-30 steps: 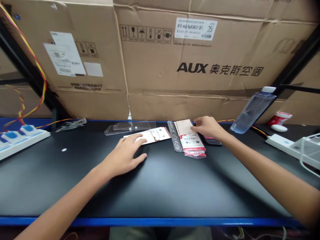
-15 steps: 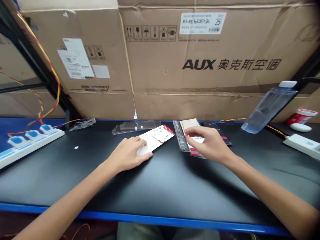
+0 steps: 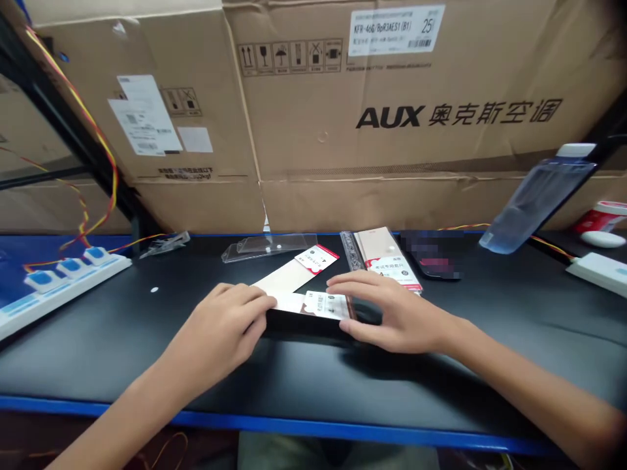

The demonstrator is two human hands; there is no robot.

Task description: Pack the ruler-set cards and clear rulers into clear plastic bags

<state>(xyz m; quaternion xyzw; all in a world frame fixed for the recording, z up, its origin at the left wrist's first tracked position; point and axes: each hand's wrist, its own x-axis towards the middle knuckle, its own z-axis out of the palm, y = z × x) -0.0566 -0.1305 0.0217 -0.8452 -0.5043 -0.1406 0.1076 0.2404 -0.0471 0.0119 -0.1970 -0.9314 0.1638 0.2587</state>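
Observation:
My left hand (image 3: 230, 323) is closed on the left end of a pale, flat ruler-set packet (image 3: 318, 305), held low over the table. Its printed label faces up at the right end. Around that end, my right hand (image 3: 386, 313) is open, thumb below and fingers above, the thumb close to the lower corner. Behind it, a second packet (image 3: 294, 271) with a red edge lies slanted, its lower end partly covered. Right of this lies a stack of similar packets (image 3: 385, 254) beside a clear ruler (image 3: 351, 251).
Clear plastic pieces (image 3: 274, 247) lie at the back edge. A dark phone-like object (image 3: 434, 261), partly blurred, is beside the stack. A bottle (image 3: 539, 199) leans at the right, near a white power strip (image 3: 600, 277). Another power strip (image 3: 63, 284) runs along the left. Large cartons (image 3: 392, 150) stand behind.
My right hand has left the stack and come left and nearer. A packet now lies between both hands. My left hand has moved off the slanted packet, which stays behind.

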